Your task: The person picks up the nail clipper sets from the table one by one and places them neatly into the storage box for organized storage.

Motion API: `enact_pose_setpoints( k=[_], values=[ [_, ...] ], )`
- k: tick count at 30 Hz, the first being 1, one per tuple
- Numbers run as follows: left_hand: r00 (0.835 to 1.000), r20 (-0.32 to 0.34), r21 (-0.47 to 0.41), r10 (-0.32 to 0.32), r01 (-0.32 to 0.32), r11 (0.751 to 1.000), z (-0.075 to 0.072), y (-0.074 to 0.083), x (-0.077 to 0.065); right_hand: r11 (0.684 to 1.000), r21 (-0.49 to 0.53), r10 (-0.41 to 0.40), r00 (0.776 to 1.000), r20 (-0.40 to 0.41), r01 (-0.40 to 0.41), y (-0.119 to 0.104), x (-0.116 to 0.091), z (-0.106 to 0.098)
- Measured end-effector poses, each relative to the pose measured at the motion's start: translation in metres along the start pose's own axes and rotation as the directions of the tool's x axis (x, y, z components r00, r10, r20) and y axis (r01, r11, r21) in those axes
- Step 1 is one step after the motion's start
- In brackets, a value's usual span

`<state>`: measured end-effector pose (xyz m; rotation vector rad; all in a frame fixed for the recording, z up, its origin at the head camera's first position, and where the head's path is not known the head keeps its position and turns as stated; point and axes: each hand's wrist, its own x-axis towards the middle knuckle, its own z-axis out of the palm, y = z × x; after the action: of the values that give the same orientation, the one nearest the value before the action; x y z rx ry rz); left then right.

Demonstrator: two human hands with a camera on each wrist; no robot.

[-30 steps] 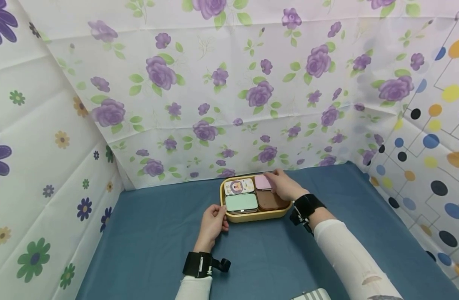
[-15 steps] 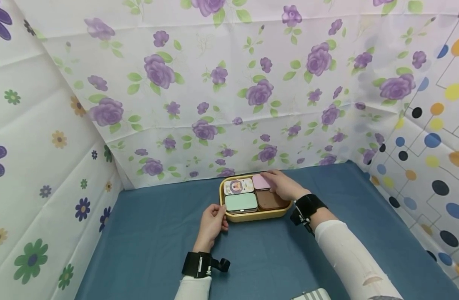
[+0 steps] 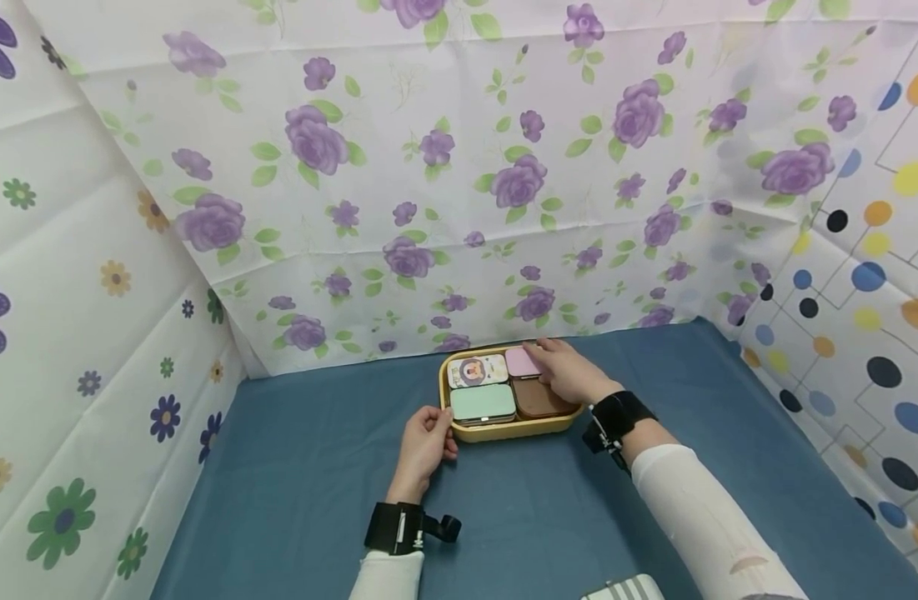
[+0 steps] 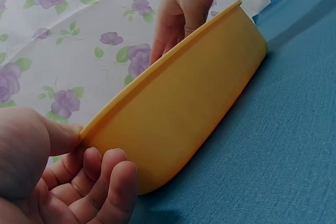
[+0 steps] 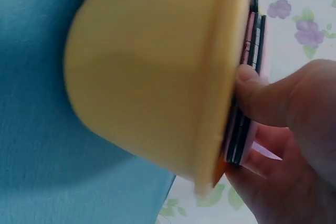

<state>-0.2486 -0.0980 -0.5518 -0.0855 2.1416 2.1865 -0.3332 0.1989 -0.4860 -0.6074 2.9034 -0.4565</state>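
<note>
A yellow plastic tub [image 3: 504,432] stands on the blue cloth near the back wall. Inside lie flat rounded cases: a mint green one [image 3: 483,402], a brown one [image 3: 537,400], a white one with a cartoon animal [image 3: 477,371] and a pink one [image 3: 520,362]. My left hand [image 3: 423,446] pinches the tub's rim at the near left corner, thumb on the rim and fingers curled outside. With thumb and fingers on opposite sides, my right hand [image 3: 571,372] grips the pink case, whose edge in the right wrist view shows stacked dark layers [image 5: 242,135] above the rim.
Blue cloth [image 3: 316,483] covers the table. A grey-and-white striped object [image 3: 625,588] lies at the bottom edge, partly cut off. Purple-flowered sheeting [image 3: 428,208] hangs close behind the tub, and patterned sheets [image 3: 871,333] close off both sides.
</note>
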Motion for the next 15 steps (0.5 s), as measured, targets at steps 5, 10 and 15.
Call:
enact_pose_setpoints(
  k=[5,10,15],
  values=[
    [1.0,0.0,-0.003,-0.01,0.01,1.0,-0.001,-0.002,-0.001,1.0,0.006,-0.002,1.0,-0.014,0.002,0.0,-0.003,0.005],
    [1.0,-0.005,-0.001,-0.005,0.005,1.0,-0.001,-0.002,-0.001,0.998,0.056,-0.012,1.0,0.0,0.012,0.003,-0.002,0.009],
    [1.0,-0.003,-0.005,0.001,-0.001,1.0,-0.001,-0.002,0.0,0.997,0.057,-0.054,0.999,-0.002,0.054,0.006,-0.003,0.014]
  ],
)
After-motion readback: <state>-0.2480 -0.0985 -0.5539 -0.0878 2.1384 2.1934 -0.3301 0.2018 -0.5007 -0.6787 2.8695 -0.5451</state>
